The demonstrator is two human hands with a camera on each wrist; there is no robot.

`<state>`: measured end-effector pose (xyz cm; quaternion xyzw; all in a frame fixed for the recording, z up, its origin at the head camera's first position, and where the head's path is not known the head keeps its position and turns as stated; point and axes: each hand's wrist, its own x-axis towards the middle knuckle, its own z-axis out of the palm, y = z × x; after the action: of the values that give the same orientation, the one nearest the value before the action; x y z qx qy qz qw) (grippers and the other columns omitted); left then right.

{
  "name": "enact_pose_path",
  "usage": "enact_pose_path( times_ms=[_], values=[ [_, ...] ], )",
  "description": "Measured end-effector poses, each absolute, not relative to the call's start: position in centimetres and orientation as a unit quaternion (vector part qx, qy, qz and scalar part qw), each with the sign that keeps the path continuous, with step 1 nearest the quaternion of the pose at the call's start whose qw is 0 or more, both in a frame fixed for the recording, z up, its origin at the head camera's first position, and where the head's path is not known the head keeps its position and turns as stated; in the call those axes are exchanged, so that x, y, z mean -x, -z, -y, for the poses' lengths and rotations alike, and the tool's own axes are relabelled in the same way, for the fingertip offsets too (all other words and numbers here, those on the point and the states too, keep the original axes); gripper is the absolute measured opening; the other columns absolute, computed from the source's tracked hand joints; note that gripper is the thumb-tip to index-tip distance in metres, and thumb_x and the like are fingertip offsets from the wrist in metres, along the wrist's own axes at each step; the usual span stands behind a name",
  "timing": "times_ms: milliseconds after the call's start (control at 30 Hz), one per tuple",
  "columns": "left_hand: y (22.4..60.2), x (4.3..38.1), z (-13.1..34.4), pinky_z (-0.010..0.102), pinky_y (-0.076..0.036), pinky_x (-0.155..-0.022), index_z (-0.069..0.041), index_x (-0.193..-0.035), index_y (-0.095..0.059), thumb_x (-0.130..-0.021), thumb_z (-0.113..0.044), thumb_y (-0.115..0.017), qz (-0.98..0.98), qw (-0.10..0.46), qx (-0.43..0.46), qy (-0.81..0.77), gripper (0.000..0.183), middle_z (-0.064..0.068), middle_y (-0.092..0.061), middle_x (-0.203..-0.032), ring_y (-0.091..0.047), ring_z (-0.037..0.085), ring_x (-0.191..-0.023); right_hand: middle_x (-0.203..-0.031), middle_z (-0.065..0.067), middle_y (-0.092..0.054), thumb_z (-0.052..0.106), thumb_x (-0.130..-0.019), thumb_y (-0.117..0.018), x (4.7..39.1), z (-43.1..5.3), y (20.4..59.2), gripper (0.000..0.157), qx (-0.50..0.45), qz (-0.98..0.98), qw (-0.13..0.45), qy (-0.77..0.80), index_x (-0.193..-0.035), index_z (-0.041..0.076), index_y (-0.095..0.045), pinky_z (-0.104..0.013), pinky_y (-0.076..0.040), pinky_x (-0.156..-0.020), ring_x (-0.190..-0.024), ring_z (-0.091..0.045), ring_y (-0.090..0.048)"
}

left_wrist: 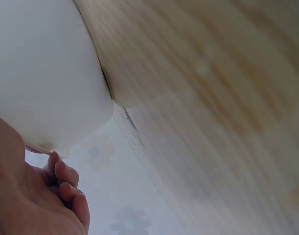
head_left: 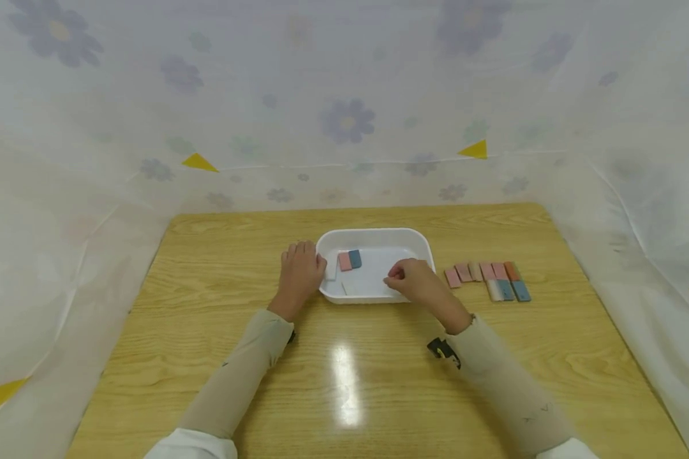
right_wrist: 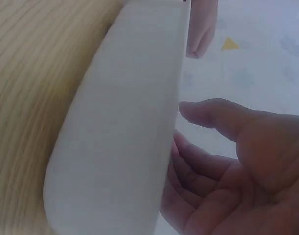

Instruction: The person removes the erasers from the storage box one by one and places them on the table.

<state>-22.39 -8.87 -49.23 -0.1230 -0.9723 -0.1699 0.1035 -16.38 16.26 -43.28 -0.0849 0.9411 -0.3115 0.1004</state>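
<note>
A white plastic tray point(head_left: 379, 298) sits on the wooden table. My left hand point(head_left: 301, 273) grips its left rim; in the left wrist view the fingers of that hand point(left_wrist: 46, 196) curl at the tray's edge. Inside lie a pink block point(head_left: 344, 261) and a blue block point(head_left: 355, 258) side by side, a white block point(head_left: 331, 268) and a pale block point(head_left: 348, 288). Over the tray's right part is my right hand point(head_left: 418, 282), with bent fingers and nothing visible between them. In the right wrist view its thumb and fingers point(right_wrist: 208, 161) stand apart; the tray wall hides some fingertips.
Right of the tray, several small flat blocks lie in rough rows on the table point(head_left: 344, 357), among them a pink block point(head_left: 452, 277), an orange block point(head_left: 512, 271) and a blue block point(head_left: 520, 291). A flower-patterned curtain point(head_left: 298, 115) surrounds the table's back and sides.
</note>
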Motion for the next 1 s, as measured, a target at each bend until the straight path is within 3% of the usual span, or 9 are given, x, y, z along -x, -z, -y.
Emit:
enact_pose_path(
  times_ms=[300,600,1000],
  values=[
    [49.5,22.5,8.8,0.038,-0.032,-0.071,-0.002,-0.097,-0.051,-0.092,-0.024,-0.044,0.974,0.101,0.121,0.162,0.024,0.010,-0.052,-0.091,-0.043,0.026,-0.084,-0.075,-0.002,-0.064,0.019,-0.081,-0.071,18.2,-12.4,44.7,0.015,0.114,-0.930,0.141,0.319,-0.080,0.004,-0.069,-0.029,-0.046,-0.066,-0.070,-0.014,-0.056],
    [49.4,22.5,8.9,0.038,-0.032,-0.071,-0.001,-0.095,-0.052,-0.092,-0.024,-0.044,0.971,0.113,0.127,0.165,0.025,0.012,-0.054,-0.091,-0.043,0.027,-0.085,-0.068,0.000,-0.062,0.026,-0.078,-0.074,18.8,-10.2,45.2,0.022,0.104,-0.933,0.187,0.290,-0.073,0.005,-0.069,-0.026,-0.044,-0.060,-0.063,-0.013,-0.053],
    [49.2,22.5,8.9,0.038,-0.032,-0.070,-0.002,-0.093,-0.052,-0.091,-0.023,-0.044,0.972,0.112,0.127,0.163,0.023,0.011,-0.053,-0.088,-0.043,0.027,-0.081,-0.067,-0.002,-0.062,0.028,-0.076,-0.076,19.6,-8.7,46.3,0.024,0.072,-0.945,0.192,0.255,-0.070,0.006,-0.068,-0.028,-0.043,-0.055,-0.059,-0.015,-0.053]
  ],
)
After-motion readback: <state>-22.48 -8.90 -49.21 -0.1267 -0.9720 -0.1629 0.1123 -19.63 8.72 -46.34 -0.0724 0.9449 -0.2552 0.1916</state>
